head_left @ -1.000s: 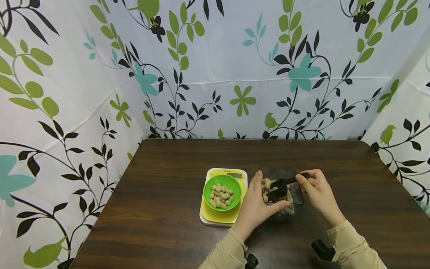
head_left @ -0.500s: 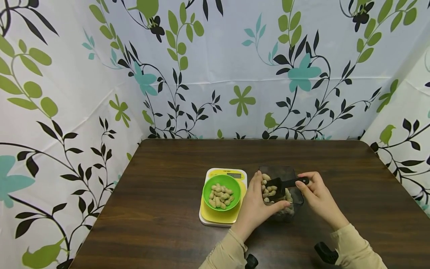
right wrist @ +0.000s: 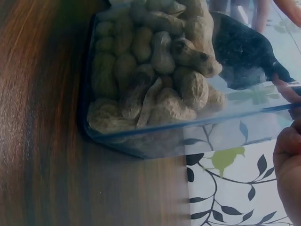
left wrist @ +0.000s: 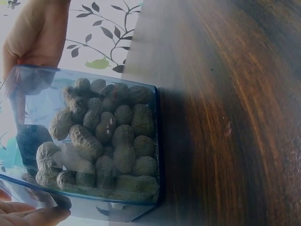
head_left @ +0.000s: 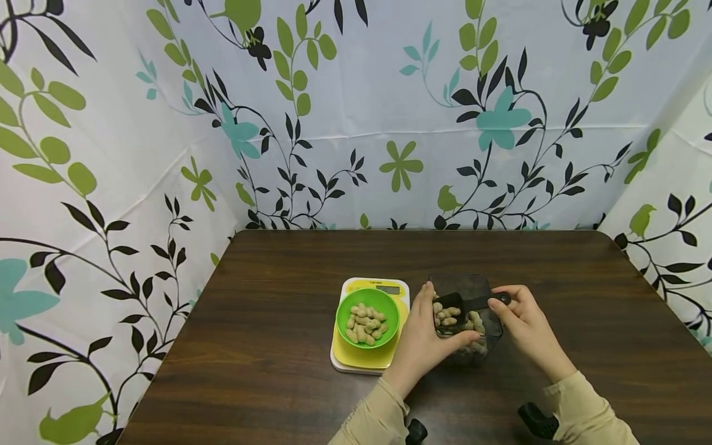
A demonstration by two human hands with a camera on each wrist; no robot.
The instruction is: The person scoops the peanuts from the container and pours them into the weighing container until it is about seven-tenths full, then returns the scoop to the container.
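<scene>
My left hand grips a clear plastic container by its left side, with the thumb along the near rim. Unshelled peanuts fill the lower part of the container. Between thumb and fingers my right hand pinches the handle of a black scoop over the right rim. The scoop's blade is down inside the container near its left wall, with several peanuts right at it. Through the clear wall in the right wrist view, the dark scoop shows beside the peanuts.
Left of the container stands a yellow and white kitchen scale. A green bowl with peanuts sits on it. The brown wooden table meets a leaf-patterned curtain at the back.
The scoop has shifted left inside the container and its blade has turned, uncovering peanuts. My right hand has shifted slightly with it. The left hand stays on the container.
</scene>
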